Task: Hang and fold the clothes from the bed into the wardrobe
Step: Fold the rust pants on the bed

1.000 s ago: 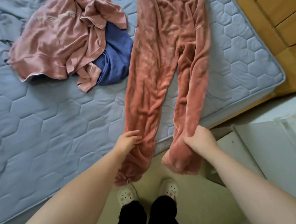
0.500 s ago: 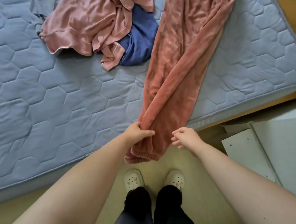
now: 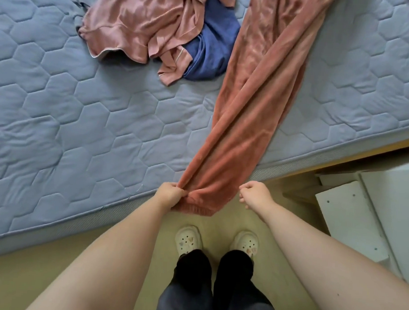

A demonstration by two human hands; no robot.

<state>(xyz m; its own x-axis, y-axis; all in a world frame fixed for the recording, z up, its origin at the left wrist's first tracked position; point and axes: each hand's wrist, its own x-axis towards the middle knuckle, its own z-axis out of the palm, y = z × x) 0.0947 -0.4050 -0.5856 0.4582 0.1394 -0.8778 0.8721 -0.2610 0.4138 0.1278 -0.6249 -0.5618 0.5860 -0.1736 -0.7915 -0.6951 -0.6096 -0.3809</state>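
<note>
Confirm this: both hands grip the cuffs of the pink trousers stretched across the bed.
Not quite. Only the left hand grips the cuffs of the pink trousers stretched across the bed. The right hand is curled beside them, holding nothing, as the head view shows.

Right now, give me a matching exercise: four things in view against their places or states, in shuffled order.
1 left hand
2 right hand
3 rust trousers
4 blue garment

A partly under the pink top
B hangs over the mattress edge
C grips the trouser ends
D curled, holding nothing

Pairs: 1-C; 2-D; 3-B; 4-A
</note>
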